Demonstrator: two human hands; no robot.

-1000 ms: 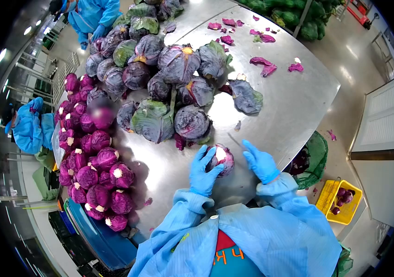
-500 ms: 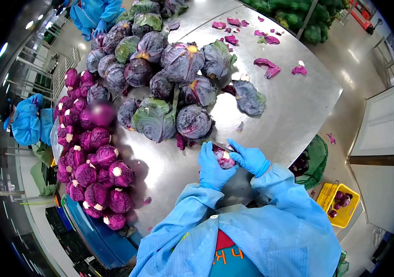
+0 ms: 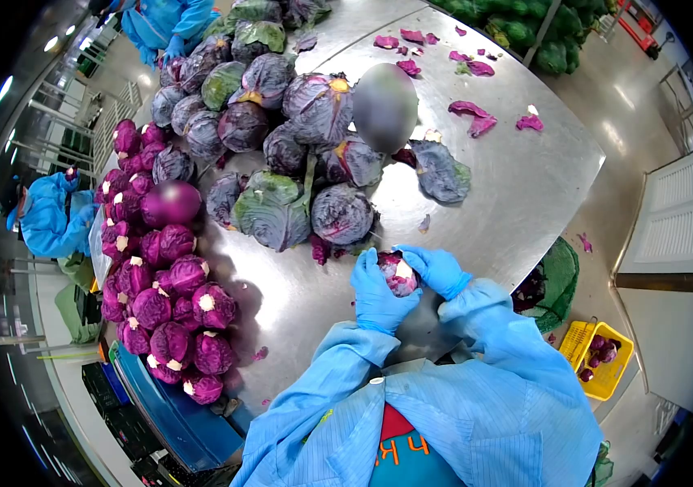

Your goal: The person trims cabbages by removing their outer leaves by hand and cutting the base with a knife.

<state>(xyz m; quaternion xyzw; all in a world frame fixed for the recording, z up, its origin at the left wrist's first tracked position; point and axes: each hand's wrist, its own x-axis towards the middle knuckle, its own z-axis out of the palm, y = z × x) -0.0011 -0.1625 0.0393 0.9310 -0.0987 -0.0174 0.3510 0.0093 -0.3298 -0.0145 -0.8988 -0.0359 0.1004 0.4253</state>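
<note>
My left hand (image 3: 381, 296), in a blue glove, is wrapped round a small red cabbage (image 3: 401, 277) with a pale cut patch facing up. My right hand (image 3: 437, 270), gloved too, is closed at the cabbage's upper right side, around a knife whose thin blade (image 3: 377, 237) barely shows beyond the fingers. The handle is hidden in the glove. Just above my hands lies a dark unpeeled cabbage (image 3: 341, 215), and a loose outer leaf (image 3: 440, 171) rests on the metal table (image 3: 517, 195) further up to the right.
Bright purple trimmed cabbages (image 3: 172, 345) are piled at the left, dark leafy ones (image 3: 318, 105) behind. Purple leaf scraps (image 3: 473, 118) lie toward the back. A green net bag (image 3: 559, 284) and a yellow basket (image 3: 608, 381) stand right of the table. Two co-workers in blue are at the left.
Since a second ago, my right hand has moved left to the cabbage, and my left hand has shifted slightly right around it. The blade crossed the cabbage top half a second ago and now points beyond it.
</note>
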